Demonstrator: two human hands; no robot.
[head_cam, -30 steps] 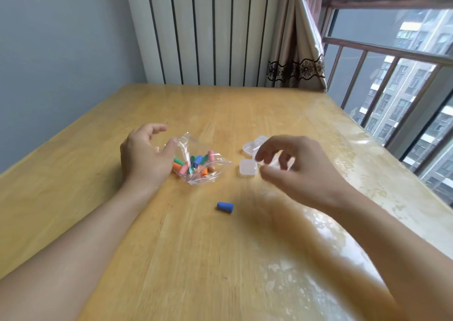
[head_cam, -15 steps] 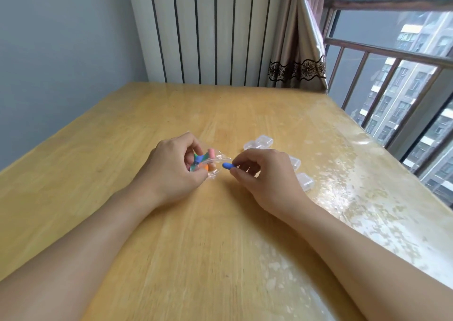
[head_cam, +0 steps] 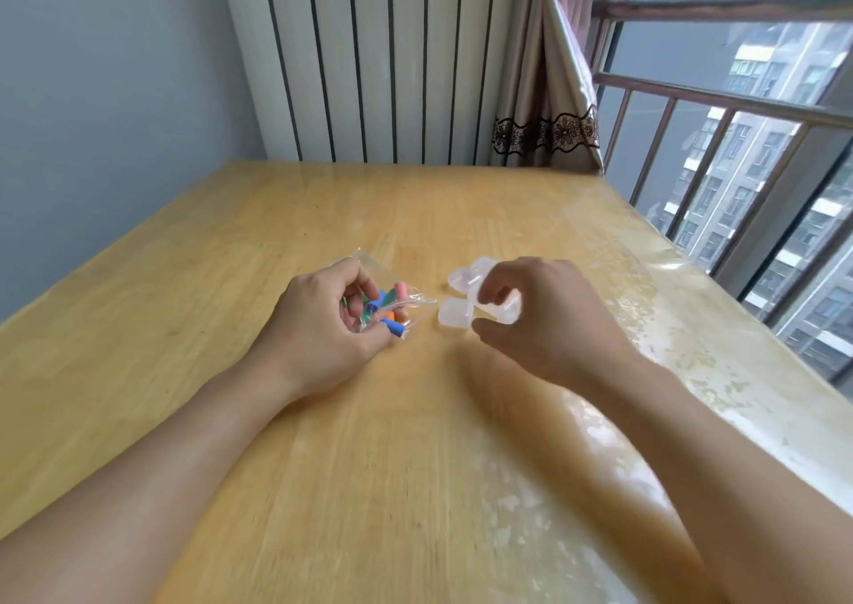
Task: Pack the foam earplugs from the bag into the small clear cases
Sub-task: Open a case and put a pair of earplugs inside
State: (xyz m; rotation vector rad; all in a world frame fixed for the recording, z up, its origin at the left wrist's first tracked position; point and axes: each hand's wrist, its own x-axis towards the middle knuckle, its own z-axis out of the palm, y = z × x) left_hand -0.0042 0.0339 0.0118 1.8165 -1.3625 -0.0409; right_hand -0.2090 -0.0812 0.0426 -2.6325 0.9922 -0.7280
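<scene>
My left hand (head_cam: 318, 326) grips the small clear bag (head_cam: 406, 299) of coloured foam earplugs (head_cam: 400, 288) on the table, fingers curled into its mouth. A blue earplug (head_cam: 393, 328) lies by my left thumb at the bag's edge. To the right, several small clear cases are grouped together: one closed case (head_cam: 454, 312) sits just left of my right thumb, and others (head_cam: 466, 276) lie behind. My right hand (head_cam: 540, 322) is curled over this group, fingers and thumb around one clear case (head_cam: 507, 312). The hand is blurred.
The wooden table (head_cam: 415, 442) has a glossy clear cover. A white ribbed wall panel (head_cam: 369, 59) and a curtain (head_cam: 549, 109) stand behind the far edge. A railed window (head_cam: 738, 165) runs along the table's right side.
My right hand picked the loose blue earplug off the table, carried it to the bag's mouth, then moved right to the cases. My left hand closed on the bag.
</scene>
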